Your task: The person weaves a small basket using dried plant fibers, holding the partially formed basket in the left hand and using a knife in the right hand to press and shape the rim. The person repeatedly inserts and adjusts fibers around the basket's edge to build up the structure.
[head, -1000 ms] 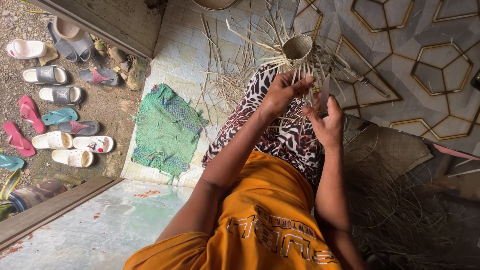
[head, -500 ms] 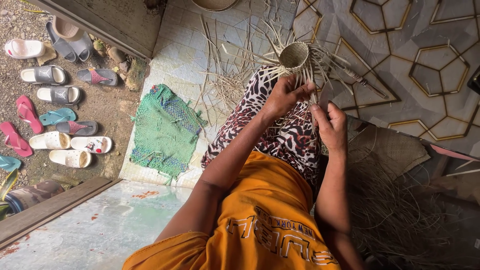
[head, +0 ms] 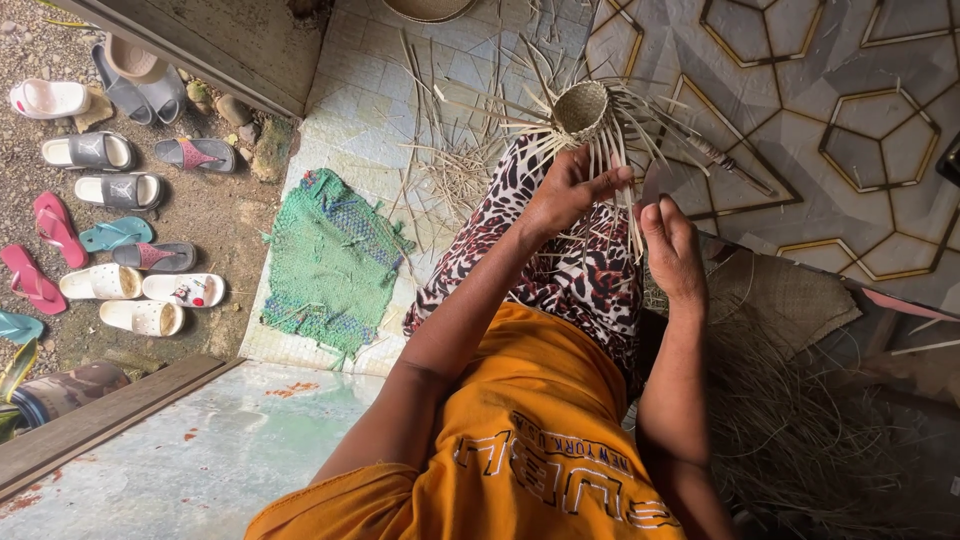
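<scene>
A small woven basket, base and low wall formed, rests on the knee with long loose strips unwoven; left hand grips them, right hand seemingly pinches one.

Both bare arms reach forward toward twelve o'clock, elbows bent near the torso. The left hand sits slightly ahead, at about eleven o'clock of the other, its fingers curled and pinched together. The right hand is back-up, its fingers bent inward, thumb pointing toward twelve.
</scene>
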